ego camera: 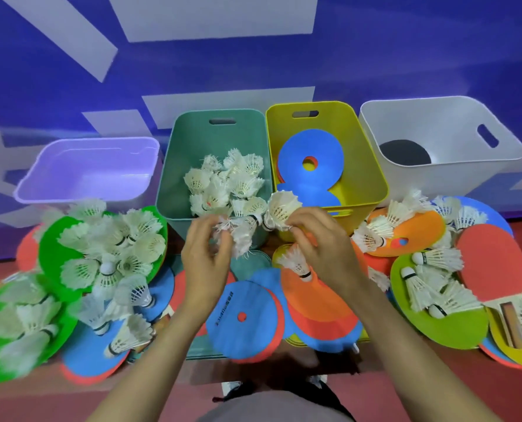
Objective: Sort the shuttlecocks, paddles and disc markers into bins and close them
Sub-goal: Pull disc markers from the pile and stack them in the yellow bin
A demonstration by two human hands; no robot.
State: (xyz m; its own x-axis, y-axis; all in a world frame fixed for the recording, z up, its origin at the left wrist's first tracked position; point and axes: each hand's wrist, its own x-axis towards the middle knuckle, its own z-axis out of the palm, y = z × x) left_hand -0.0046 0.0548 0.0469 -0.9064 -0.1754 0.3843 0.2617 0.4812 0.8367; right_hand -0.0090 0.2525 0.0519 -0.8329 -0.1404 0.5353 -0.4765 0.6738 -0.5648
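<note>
My left hand (205,263) pinches a bunch of white shuttlecocks (238,236) just in front of the green bin (174,178), which holds several more. My right hand (317,248) grips another shuttlecock (281,208) near the yellow bin (372,169), where blue disc markers (310,162) lie. The white bin (442,169) at the right holds a dark paddle (404,152). The purple bin (86,175) at the left shows nothing inside. Loose shuttlecocks (110,251) lie in heaps on coloured disc markers (244,318) on the floor. A red paddle (491,263) lies at the right.
A blue wall with grey patches stands behind the bins. Disc markers in green, orange, blue and red cover the red floor on both sides. Flat green bin lids (250,264) lie under the discs in the middle. My shoes (232,388) show at the bottom.
</note>
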